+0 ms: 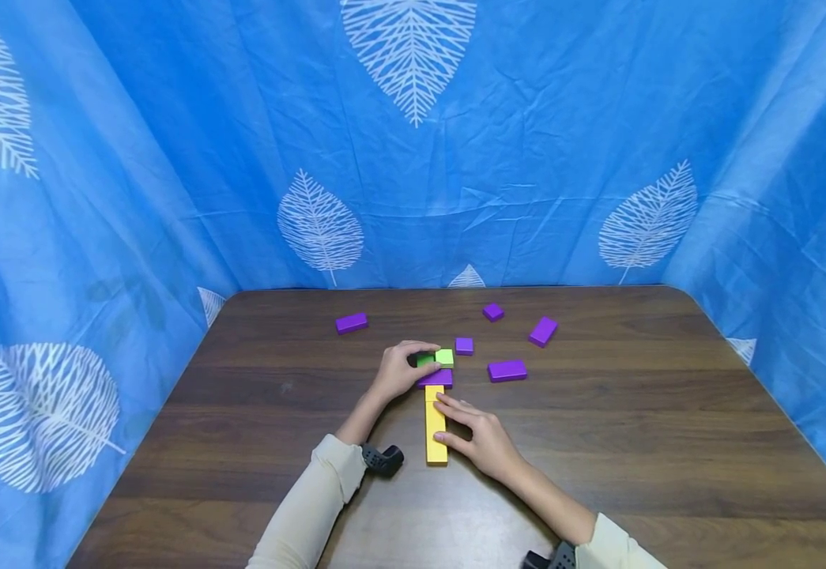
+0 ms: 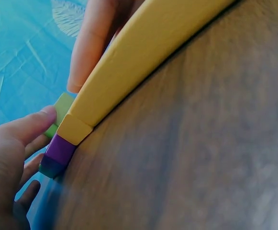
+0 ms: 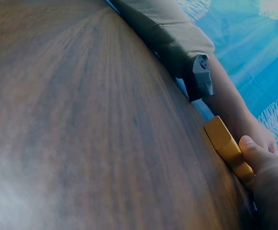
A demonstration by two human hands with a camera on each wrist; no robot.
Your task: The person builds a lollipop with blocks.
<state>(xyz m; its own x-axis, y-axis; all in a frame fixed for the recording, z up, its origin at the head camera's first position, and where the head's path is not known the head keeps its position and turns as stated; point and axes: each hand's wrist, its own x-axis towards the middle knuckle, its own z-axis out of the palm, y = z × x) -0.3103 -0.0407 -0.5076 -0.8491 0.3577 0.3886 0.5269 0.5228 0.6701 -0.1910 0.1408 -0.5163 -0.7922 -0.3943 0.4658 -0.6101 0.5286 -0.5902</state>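
Observation:
My left hand [image 1: 398,371] pinches a light green block [image 1: 444,358] between thumb and index finger. Beside it, a darker green block [image 1: 425,360] is partly covered by that hand. Directly below the green pieces lies a purple block [image 1: 438,378]. A small yellow block [image 1: 435,393] and a long yellow block [image 1: 436,442] continue in line toward me. My right hand [image 1: 487,442] rests its fingertips and thumb on the right edge of the yellow pieces, fingers loosely extended. In the right wrist view, its thumb [image 3: 250,148] lies against the long yellow block [image 3: 227,148].
Loose purple blocks lie toward the back: one at the left [image 1: 352,323], a small purple block [image 1: 464,346] just right of the green pieces, and several farther right, including a purple block [image 1: 507,371]. A blue leaf-print curtain [image 1: 526,221] surrounds the wooden table [image 1: 256,442].

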